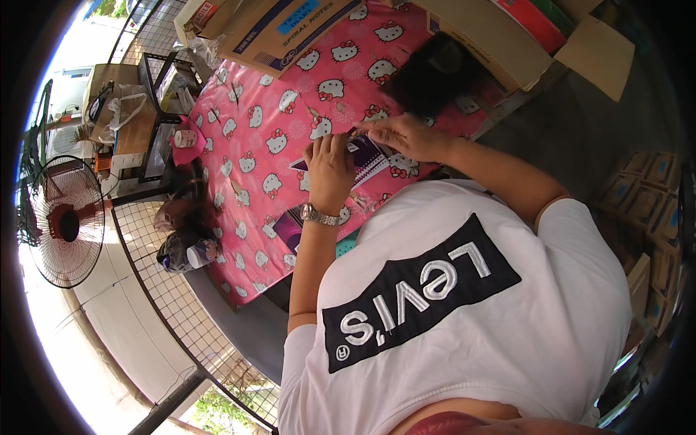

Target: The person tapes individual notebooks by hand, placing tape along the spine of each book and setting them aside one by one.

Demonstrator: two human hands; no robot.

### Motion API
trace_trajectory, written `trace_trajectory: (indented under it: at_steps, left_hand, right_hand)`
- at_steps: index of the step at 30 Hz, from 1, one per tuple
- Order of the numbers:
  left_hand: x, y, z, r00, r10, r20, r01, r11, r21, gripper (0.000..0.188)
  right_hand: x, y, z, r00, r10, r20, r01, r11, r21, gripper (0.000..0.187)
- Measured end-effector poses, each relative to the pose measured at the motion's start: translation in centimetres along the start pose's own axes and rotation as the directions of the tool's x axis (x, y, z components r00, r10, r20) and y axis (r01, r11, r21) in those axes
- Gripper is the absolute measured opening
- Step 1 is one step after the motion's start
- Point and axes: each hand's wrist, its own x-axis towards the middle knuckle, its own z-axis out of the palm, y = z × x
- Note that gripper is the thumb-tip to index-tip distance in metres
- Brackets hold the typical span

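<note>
A flat purple-and-white printed piece (371,163), like a card or notebook cover, lies at a slant under both of my hands on the pink tablecloth (250,196). My left hand (331,164), with a metal watch (319,214) on its wrist, curls its fingers over the left part of this piece. From the right, my right hand (407,138) reaches to its far edge, thumb and fingers drawn together close to the left fingertips. Whatever sits between those fingers is too small to make out. Another purple printed piece (288,226) lies beside my left forearm, partly hidden by it.
A cardboard box (279,36) stands at the far edge, and an open carton (500,43) at the far right. A black item (433,72) lies beyond my right hand. Bags and a cup (199,254) sit at the left edge, near a fan (69,225). Stacked cartons (645,196) stand right.
</note>
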Motion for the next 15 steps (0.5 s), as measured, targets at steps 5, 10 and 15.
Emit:
trace_trajectory:
  at_steps: [5,10,15]
  left_hand:
    - [-0.6,0.3,0.1,0.999,0.034,0.022,-0.034,0.999,-0.014,0.030]
    - [-0.3,0.8,0.0,1.000,0.006,0.010,-0.006,1.000,0.011,0.028]
    - [-0.8,2.1,-0.2,0.992,-0.119,-0.045,0.126,0.971,0.203,0.031]
  right_hand:
    - [1.1,0.1,-2.2,0.912,-0.410,-0.031,0.356,0.825,-0.439,0.024]
    - [1.2,-0.9,-2.0,0.955,-0.292,-0.051,0.252,0.889,-0.383,0.025]
    - [1.0,-0.9,-1.7,0.953,-0.297,-0.061,0.247,0.878,-0.411,0.029]
